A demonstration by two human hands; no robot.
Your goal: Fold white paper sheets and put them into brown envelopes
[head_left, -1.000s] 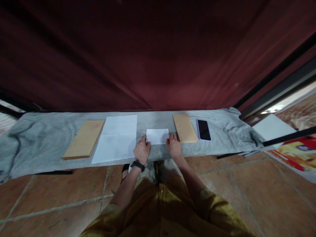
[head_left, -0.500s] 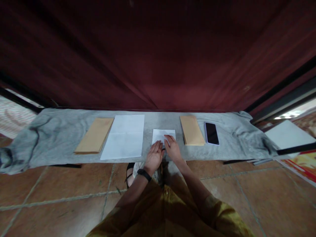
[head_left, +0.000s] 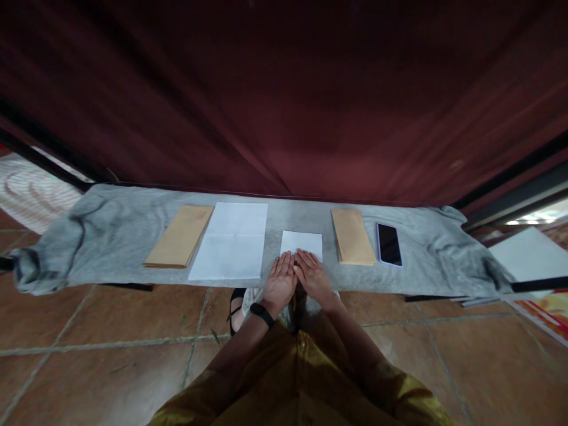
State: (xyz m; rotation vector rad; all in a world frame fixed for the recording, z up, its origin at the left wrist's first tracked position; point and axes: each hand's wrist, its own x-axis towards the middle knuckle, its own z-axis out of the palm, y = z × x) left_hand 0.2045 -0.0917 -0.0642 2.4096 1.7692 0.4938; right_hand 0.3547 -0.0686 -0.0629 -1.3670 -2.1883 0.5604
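Note:
A small folded white paper (head_left: 302,241) lies on the grey cloth in front of me. My left hand (head_left: 281,279) rests flat on its near edge, fingers stretched out. Beside it, my right hand (head_left: 312,277) also lies flat over the near edge, its thumb side touching the left hand. Both hands cover the paper's near part. To the left is a stack of larger white sheets (head_left: 229,242) with a crease across the middle. Right of the small paper lies a stack of brown envelopes (head_left: 354,236).
Another stack of brown envelopes (head_left: 180,236) lies at the left. A phone (head_left: 389,245) with a dark screen lies at the right. The grey cloth (head_left: 119,231) covers a narrow table, with a dark red curtain (head_left: 284,106) behind it.
My right hand has drawn back from the paper's middle to its near edge and flattened beside my left hand. The whole view has shifted slightly.

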